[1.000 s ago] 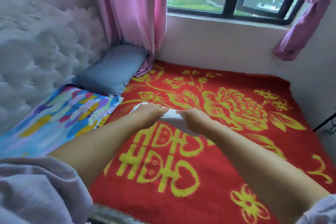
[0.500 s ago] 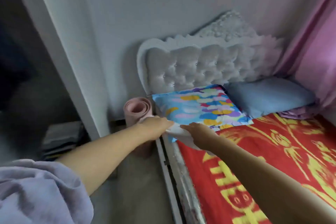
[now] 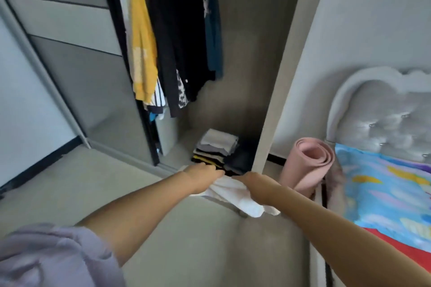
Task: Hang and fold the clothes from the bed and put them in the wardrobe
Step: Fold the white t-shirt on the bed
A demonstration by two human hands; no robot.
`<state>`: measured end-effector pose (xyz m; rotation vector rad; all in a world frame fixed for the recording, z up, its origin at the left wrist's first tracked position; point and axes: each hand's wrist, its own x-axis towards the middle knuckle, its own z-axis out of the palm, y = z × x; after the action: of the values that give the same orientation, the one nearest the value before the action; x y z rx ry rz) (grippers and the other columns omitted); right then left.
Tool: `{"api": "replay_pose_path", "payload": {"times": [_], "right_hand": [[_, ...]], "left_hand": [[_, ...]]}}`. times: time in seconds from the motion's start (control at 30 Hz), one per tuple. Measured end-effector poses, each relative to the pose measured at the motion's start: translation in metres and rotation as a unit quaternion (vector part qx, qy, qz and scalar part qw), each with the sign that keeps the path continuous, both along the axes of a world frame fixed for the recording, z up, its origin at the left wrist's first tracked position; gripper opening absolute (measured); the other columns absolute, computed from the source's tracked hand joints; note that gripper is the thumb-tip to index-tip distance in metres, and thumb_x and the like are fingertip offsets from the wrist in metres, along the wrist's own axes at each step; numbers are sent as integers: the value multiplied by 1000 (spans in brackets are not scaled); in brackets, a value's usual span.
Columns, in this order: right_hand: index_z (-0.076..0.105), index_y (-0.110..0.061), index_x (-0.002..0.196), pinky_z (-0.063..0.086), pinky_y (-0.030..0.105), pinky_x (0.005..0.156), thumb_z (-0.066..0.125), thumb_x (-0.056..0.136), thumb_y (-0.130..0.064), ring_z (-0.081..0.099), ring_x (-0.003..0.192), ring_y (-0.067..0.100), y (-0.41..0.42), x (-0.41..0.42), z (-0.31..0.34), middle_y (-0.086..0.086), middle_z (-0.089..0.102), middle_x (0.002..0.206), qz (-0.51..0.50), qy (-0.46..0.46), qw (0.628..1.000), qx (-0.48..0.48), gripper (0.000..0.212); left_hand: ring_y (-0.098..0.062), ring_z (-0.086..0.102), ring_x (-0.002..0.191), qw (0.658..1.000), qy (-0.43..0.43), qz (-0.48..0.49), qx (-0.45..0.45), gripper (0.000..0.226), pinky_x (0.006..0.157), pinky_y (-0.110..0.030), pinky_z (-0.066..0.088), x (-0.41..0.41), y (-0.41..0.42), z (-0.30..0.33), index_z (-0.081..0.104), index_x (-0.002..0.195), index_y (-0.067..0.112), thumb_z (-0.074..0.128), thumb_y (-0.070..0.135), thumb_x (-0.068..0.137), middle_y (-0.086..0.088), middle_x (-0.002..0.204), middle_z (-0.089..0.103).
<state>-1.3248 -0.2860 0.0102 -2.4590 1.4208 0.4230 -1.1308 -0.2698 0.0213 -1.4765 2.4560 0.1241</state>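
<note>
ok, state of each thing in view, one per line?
white garment: folded, held by both hands
left hand: grips garment
right hand: grips garment
wardrobe: door slid open
folded stack: on wardrobe floor
hanging clothes: on rail
pink mat: rolled, upright

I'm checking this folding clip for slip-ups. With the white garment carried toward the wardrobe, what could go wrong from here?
1. The folded white garment sags between the left hand and right hand, with a corner drooping; the fold may come undone.
2. The stack of folded clothes on the wardrobe floor already looks uneven, so setting more on top might topple it.
3. The pink rolled mat stands close by the right arm and could get knocked.
</note>
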Motion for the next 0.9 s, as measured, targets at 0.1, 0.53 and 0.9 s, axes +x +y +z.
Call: {"api": "replay_pose_path", "payload": {"times": [0.1,0.53,0.9], "right_hand": [[28,-37,149,44,29,79,42,91,2,57,113,29,-30,66,-7,7,52,135,18,-38,999,1,71],[34,-40,144,47,34,94,46,93,-12,58,111,25,-174,156,-40,4,61,121,11,-51,998,45,60],[36,-27,146,42,29,100,46,93,-1,53,123,25,-401,128,-121,7,54,138,-84,-25,991,103,60]], "left_hand": [[-38,52,115,1000,-5,19,14,54,86,-43,44,68,-25,-2,36,140,20,42,0,90,-12,129,49],[-36,56,110,997,-47,-18,66,44,73,-35,38,155,-183,-20,46,129,15,36,-5,91,-13,124,54],[-34,54,116,984,3,-23,177,43,95,-38,44,141,-438,-111,47,136,11,41,1,96,-17,132,53]]}}
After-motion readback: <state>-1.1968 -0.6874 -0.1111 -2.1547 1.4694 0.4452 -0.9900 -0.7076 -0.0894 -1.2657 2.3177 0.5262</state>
